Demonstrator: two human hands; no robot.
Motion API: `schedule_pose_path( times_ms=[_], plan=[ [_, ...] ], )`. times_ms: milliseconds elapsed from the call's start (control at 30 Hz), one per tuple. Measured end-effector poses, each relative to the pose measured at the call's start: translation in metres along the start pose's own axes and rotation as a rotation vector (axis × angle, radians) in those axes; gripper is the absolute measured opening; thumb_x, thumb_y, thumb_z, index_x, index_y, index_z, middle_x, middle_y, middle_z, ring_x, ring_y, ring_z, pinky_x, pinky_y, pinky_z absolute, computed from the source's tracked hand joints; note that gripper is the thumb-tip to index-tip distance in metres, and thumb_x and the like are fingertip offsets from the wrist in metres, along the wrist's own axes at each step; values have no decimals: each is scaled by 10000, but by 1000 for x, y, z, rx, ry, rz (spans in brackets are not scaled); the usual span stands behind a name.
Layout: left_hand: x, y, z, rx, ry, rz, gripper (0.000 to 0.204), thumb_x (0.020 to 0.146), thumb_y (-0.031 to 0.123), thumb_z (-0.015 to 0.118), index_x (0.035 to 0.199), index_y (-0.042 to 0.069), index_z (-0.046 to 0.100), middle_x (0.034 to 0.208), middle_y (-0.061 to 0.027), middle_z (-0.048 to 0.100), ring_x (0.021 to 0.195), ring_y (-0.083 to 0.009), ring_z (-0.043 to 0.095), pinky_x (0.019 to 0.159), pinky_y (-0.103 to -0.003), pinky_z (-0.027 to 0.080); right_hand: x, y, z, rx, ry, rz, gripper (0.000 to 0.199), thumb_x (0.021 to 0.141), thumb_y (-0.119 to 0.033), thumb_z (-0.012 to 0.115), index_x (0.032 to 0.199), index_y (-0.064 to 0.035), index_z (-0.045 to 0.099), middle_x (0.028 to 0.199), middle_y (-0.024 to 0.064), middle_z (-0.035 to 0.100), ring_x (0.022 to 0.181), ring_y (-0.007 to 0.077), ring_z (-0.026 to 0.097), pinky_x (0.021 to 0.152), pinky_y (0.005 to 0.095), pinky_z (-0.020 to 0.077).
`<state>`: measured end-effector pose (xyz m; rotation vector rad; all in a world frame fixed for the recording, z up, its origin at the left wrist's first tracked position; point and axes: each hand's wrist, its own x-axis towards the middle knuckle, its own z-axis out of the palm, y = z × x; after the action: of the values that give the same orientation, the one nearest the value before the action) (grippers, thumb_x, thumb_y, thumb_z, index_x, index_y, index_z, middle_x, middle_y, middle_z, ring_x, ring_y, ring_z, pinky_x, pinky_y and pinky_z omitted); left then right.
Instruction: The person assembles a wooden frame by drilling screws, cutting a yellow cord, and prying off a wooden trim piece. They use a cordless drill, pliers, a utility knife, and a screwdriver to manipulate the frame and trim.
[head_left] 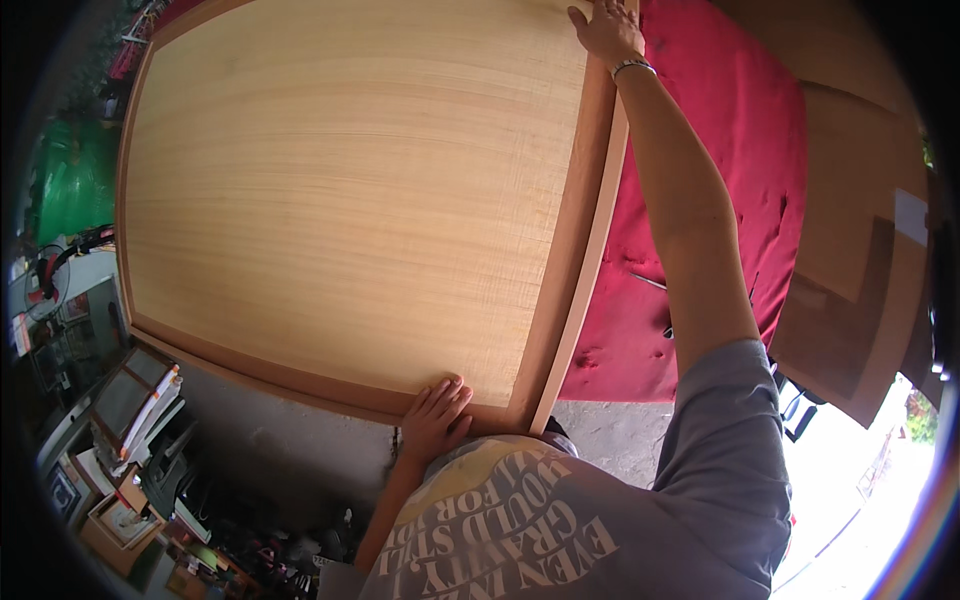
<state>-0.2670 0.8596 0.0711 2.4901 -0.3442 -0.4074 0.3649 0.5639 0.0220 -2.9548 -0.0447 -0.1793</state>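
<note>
A large pale wood-grain panel (350, 210) with a brown wooden frame (572, 230) takes up most of the view, its near edge by my body. My left hand (436, 412) lies flat on the near side of the frame, close to the near right corner. Its fingers stretch forward onto the pale surface. Reaching far ahead, my right hand (608, 36) rests on the right side of the frame near the top of the picture. The thumb there is spread apart, and the fingertips run up to the picture's upper edge. A bracelet (633, 67) circles my right wrist.
Under the panel, a red cloth-covered surface (720, 150) shows on the right, with a thin tool (648, 281) on it. Large brown boards (850, 250) stand at the far right. Stacked frames and clutter (140, 410) fill the lower left; green plastic (78, 180) is at the left.
</note>
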Motion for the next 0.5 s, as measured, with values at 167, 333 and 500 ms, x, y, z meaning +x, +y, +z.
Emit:
schedule_pose_path(
  times_ms=[167, 333, 500],
  plan=[
    [1, 2, 0, 17, 31, 23, 535, 911, 344, 679, 1402, 150, 595, 1459, -118, 589, 1337, -337, 557, 1104, -510, 415, -48, -17, -19, -183, -123, -20, 773, 1039, -584, 390, 1542, 2, 362, 1620, 199, 349, 1498, 363, 332, 1249, 434, 254],
    [1, 1, 1, 56, 57, 62, 572, 920, 328, 648, 1454, 147, 548, 1515, -115, 536, 1405, -309, 499, 1152, -506, 385, -146, -37, -36, -166, -217, -2, 815, 1039, -596, 382, 1544, 42, 325, 1625, 237, 319, 1511, 367, 300, 1260, 422, 236],
    [-1, 1, 5, 50, 150, 129, 580, 913, 311, 655, 1449, 120, 545, 1545, -126, 497, 1427, -321, 470, 1163, -509, 373, -274, -61, -53, -66, -223, -8, 806, 1026, -538, 461, 1525, 82, 333, 1605, 263, 335, 1484, 391, 323, 1244, 445, 246]
  ],
)
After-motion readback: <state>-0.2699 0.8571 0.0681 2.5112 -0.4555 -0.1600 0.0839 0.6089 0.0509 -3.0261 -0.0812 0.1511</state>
